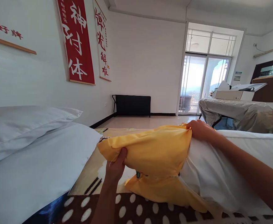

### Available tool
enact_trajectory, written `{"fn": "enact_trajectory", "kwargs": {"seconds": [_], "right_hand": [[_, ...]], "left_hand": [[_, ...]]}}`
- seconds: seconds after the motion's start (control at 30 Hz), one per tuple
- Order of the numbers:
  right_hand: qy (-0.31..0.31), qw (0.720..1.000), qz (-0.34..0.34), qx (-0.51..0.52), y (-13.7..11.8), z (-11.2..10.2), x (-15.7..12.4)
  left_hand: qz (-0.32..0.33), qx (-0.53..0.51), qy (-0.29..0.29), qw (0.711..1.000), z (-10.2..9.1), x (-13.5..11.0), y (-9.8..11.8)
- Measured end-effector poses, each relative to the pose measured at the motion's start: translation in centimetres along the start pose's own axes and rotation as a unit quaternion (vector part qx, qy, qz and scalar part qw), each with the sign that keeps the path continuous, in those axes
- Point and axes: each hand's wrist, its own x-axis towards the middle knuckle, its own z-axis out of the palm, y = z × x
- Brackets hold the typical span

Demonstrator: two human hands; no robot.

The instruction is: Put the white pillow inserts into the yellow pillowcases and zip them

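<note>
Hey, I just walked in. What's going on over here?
A person is holding a yellow pillowcase with both bare hands. The left hand grips one end, and the right hand holds its edge, next to a white pillow. The pillow meets the case at that side; how far inside it reaches is hidden. What look like more white pillows lie to the left, with dotted brown fabric below.

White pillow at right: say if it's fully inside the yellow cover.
Not fully: much of the white pillow shows outside the yellow cover. Whether any is inside, cannot tell.
</note>
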Motion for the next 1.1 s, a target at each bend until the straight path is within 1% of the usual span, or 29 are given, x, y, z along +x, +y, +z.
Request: {"fn": "enact_trajectory", "kwargs": {"seconds": [0.07,0.1,0.17,0.23,0.27,0.3,0.33,0.4,0.47,0.5,0.53,0.6,0.67,0.73,0.8,0.83,0.87,0.9,0.93,1.03,1.1], "right_hand": [[0.017,1.000,-0.006,-0.009,0.2,0.1,0.1],[0.044,0.999,-0.004,-0.017,0.3,0.2,-0.1],[0.139,0.990,-0.010,-0.024,0.3,0.6,-0.5],[0.249,0.968,-0.040,0.006,0.4,1.2,-1.1],[0.287,0.956,-0.055,0.038,0.4,1.5,-1.3],[0.308,0.946,-0.062,0.078,0.5,1.8,-1.5],[0.318,0.938,-0.059,0.122,0.5,2.0,-1.6],[0.325,0.924,-0.030,0.198,0.3,2.4,-2.0],[0.345,0.906,-0.004,0.245,0.0,2.5,-2.4],[0.357,0.898,-0.009,0.257,-0.2,2.5,-2.7],[0.365,0.894,-0.030,0.260,-0.4,2.5,-2.9],[0.357,0.896,-0.110,0.242,-0.5,2.2,-3.6],[0.324,0.901,-0.205,0.201,-0.4,1.8,-4.2],[0.280,0.908,-0.266,0.160,-0.2,1.3,-4.7],[0.232,0.921,-0.284,0.129,0.0,1.1,-5.0],[0.216,0.929,-0.277,0.116,0.0,1.0,-5.1],[0.215,0.935,-0.264,0.103,-0.1,1.1,-5.1],[0.233,0.936,-0.249,0.090,-0.1,1.2,-5.1],[0.267,0.931,-0.236,0.076,-0.2,1.4,-5.2],[0.391,0.893,-0.223,0.021,-0.5,2.0,-5.3],[0.441,0.870,-0.223,-0.009,-0.6,2.1,-5.4]], "left_hand": [[-0.013,0.014,-0.007,1.000,-0.5,0.2,0.0],[-0.019,0.021,-0.007,1.000,-0.7,0.3,0.0],[-0.024,0.040,-0.013,0.999,-0.9,0.4,0.0],[-0.015,0.056,-0.025,0.998,-0.8,0.4,0.2],[-0.007,0.061,-0.029,0.998,-0.7,0.3,0.3],[0.002,0.063,-0.030,0.998,-0.5,0.3,0.4],[0.009,0.062,-0.025,0.998,-0.3,0.2,0.5],[0.015,0.056,-0.006,0.998,0.1,0.1,0.6],[0.020,0.049,0.014,0.999,0.5,0.2,0.6],[0.021,0.044,0.018,0.999,0.6,0.2,0.5],[0.023,0.036,0.019,0.999,0.6,0.3,0.5],[0.030,0.015,0.017,0.999,0.6,0.6,0.3],[0.032,-0.009,0.018,0.999,0.4,0.9,0.2],[0.028,-0.029,0.025,0.999,0.2,1.1,0.1],[0.021,-0.046,0.029,0.998,-0.1,1.3,0.0],[0.020,-0.051,0.027,0.998,-0.3,1.3,0.0],[0.019,-0.055,0.022,0.998,-0.4,1.4,0.0],[0.017,-0.059,0.016,0.998,-0.6,1.4,0.1],[0.015,-0.062,0.009,0.998,-0.7,1.3,0.2],[0.008,-0.071,-0.011,0.997,-1.0,0.8,1.1],[0.010,-0.071,-0.029,0.997,-1.0,0.2,2.0]]}}
